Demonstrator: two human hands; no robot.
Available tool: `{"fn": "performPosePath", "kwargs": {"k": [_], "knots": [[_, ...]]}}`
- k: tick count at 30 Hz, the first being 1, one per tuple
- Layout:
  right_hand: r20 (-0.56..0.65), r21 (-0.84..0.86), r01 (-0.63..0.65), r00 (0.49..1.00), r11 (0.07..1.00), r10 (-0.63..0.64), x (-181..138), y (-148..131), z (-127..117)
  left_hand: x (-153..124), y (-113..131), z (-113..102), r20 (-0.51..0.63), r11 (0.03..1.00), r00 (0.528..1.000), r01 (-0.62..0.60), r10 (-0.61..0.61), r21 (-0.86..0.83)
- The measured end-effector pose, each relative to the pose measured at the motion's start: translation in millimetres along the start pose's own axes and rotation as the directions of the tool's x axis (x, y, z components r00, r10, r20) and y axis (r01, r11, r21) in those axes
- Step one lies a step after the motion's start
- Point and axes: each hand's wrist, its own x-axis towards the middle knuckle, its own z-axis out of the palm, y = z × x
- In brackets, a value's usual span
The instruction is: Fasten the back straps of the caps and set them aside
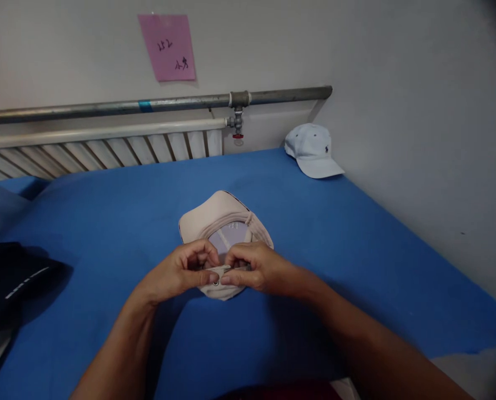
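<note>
A beige baseball cap lies upside down on the blue sheet, its brim pointing away from me and its lilac lining showing. My left hand pinches the cap's back strap between thumb and fingers, beside a small metal eyelet. From the other side, my right hand is closed on the same strap, with its thumb tip close to the left one. The fingers partly hide the strap, so I cannot tell whether it is fastened.
A pale blue cap sits by the wall at the far right. Dark folded cloth lies at the left edge. Behind the blue sheet are a white radiator, a metal pipe and a pink note on the wall.
</note>
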Motion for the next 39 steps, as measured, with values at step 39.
{"fn": "performPosePath", "kwargs": {"k": [39], "knots": [[-0.097, -0.659, 0.449, 0.745, 0.604, -0.66, 10, 18, 23, 7, -6, -19, 0.109, 0.985, 0.988, 0.091, -0.107, 0.149]]}}
